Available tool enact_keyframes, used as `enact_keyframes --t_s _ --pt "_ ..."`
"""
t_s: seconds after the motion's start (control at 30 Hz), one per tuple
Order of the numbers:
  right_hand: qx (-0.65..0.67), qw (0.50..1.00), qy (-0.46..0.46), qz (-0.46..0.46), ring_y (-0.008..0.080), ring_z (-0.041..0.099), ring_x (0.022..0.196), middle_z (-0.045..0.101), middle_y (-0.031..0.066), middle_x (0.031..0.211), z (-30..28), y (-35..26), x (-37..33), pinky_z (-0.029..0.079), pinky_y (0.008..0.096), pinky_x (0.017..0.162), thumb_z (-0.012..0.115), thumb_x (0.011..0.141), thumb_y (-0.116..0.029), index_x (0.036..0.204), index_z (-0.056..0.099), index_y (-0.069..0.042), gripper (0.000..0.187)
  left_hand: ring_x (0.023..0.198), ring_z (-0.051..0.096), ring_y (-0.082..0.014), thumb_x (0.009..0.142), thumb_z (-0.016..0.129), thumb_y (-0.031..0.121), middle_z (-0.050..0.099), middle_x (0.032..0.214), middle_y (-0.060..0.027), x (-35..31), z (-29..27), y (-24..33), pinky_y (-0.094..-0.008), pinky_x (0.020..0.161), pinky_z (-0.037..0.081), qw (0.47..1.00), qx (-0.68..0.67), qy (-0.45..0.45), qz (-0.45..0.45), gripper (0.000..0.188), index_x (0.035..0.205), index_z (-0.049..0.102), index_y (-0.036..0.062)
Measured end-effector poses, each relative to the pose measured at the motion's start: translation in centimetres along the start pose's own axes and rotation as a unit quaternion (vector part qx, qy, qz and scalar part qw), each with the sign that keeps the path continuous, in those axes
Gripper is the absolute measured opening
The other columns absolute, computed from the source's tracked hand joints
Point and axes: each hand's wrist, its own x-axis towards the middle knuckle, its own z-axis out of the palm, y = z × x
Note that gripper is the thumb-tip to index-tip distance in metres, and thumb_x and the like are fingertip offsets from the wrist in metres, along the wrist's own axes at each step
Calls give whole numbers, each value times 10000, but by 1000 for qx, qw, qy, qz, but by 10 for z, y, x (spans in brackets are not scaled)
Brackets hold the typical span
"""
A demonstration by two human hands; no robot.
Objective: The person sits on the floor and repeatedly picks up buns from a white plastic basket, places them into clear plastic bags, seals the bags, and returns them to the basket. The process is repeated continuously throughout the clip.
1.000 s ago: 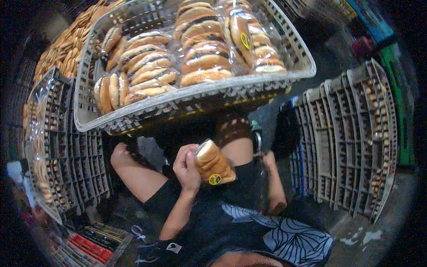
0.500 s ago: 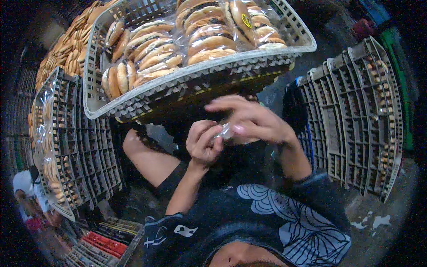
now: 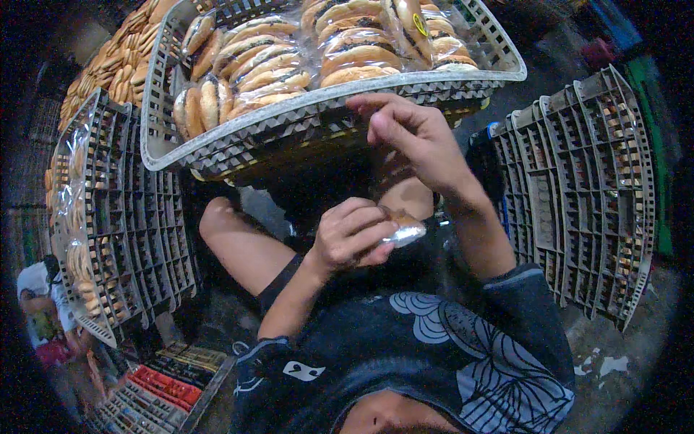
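My left hand is closed around a small plastic-wrapped bun in front of my lap; its clear film shines, and the fingers cover much of it. Farther up, my right hand hovers apart from it, just short of the crate's near rim. Its index finger points left, the other fingers are bent, and I see nothing in them. Beyond both hands a pale plastic crate holds rows of split buns with dark filling, bagged in clear plastic.
Tall grey crates stand at my left, with more bagged buns in them. Another grey crate stands on edge at my right. Loose buns are heaped at the far left. A person bends at the left, near red and grey crates.
My right hand has drawn away from my left, up toward the crate. My left hand has turned, and more of the wrapped bun shows. The view has shifted slightly.
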Motion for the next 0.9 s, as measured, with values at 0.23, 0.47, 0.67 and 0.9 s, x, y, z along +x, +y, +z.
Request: enact_keyframes --t_s 0.23,0.47,0.67,0.9 --pt "-163 957 -214 -106 252 555 858 517 147 1102 -15 -42 -41 427 349 769 491 840 -224 849 612 -6 249 728 506 -211 761 610 311 476 900 -111 -15 5 -8 -297 591 448 975 56 175 -126 242 811 633 75" --pt "-248 963 -105 5 219 572 781 576 166 919 8 -6 -38 458 318 689 618 714 -182 950 542 40 332 784 514 -230 774 584 289 435 1035 -140 -24 10 -4 -315 640 474 972 30 228 -52 184 849 612 124" --pt "-233 915 -273 184 156 562 820 591 144 853 -2 56 -11 448 288 732 605 735 -175 1003 520 38 353 762 585 -268 794 554 231 583 899 -177 -16 6 -1 -318 620 490 982 -35 163 -83 189 828 568 45" --pt "-105 987 -83 86 156 558 888 590 120 994 28 10 -4 438 295 790 695 701 -235 1084 507 13 494 739 589 -210 838 514 287 606 794 -127 19 -18 -12 -310 664 474 934 7 267 -236 281 936 516 24"
